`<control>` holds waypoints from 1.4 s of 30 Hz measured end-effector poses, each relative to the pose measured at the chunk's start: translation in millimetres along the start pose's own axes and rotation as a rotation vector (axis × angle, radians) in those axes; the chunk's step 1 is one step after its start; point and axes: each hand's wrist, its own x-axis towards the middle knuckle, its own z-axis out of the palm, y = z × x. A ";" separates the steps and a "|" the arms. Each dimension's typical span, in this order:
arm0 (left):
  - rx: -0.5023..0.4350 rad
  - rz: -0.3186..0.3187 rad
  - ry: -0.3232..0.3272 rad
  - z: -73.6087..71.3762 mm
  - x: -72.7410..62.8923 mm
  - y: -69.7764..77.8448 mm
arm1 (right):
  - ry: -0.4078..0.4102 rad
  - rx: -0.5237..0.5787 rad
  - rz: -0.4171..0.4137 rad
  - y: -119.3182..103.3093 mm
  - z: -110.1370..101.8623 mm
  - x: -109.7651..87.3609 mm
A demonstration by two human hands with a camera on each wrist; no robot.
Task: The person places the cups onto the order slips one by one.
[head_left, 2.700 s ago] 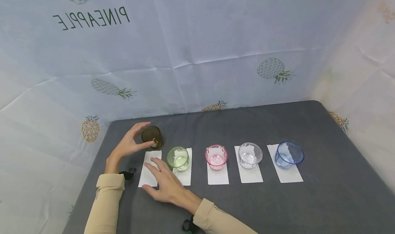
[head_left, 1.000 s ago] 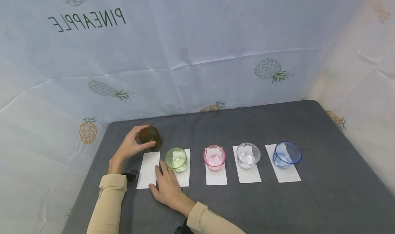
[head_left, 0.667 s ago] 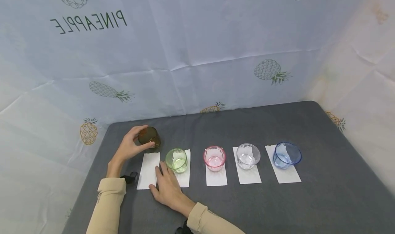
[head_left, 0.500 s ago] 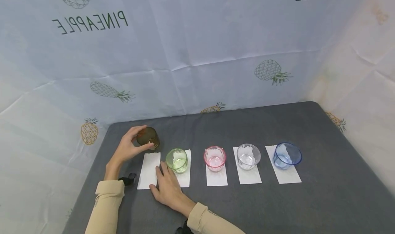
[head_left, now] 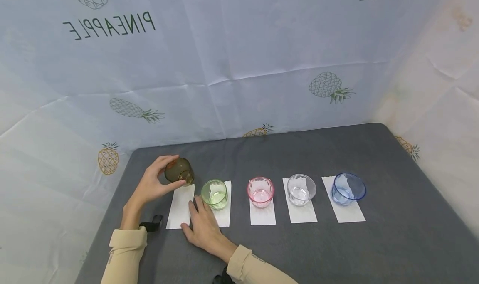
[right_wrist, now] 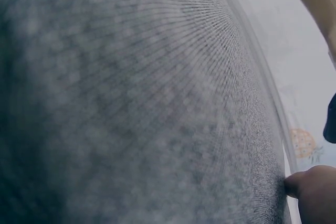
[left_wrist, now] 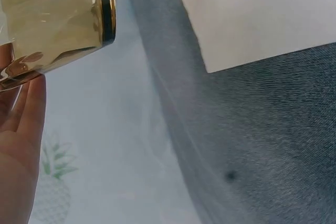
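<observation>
My left hand point(head_left: 151, 182) grips a brown tinted glass point(head_left: 177, 170) at the table's far left, thumb and fingers on opposite sides. The glass tilts sideways just behind the leftmost white paper point(head_left: 179, 209); in the left wrist view the same amber glass point(left_wrist: 52, 14) appears raised above the tabletop. My right hand point(head_left: 205, 230) lies low with fingers extended, its thumb at the right edge of that paper. Its fingertips are beside a green glass point(head_left: 215, 195), which stands on a second paper. In the right wrist view only part of the right hand point(right_wrist: 317, 195) shows.
A pink glass point(head_left: 260, 192), a clear glass point(head_left: 301, 190) and a blue glass point(head_left: 349, 188) stand in a row to the right, each on white paper. Behind the grey table point(head_left: 299, 250) hangs a pineapple-print cloth point(head_left: 239, 47).
My left hand has taken hold of the brown glass, shifted it slightly left and tilted it. My right hand has come down between the leftmost paper and the green glass and stays there.
</observation>
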 end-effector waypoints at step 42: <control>0.028 0.002 -0.053 7.4 -57.6 -10.9 | 0.012 0.030 0.018 -1.9 -2.4 -0.9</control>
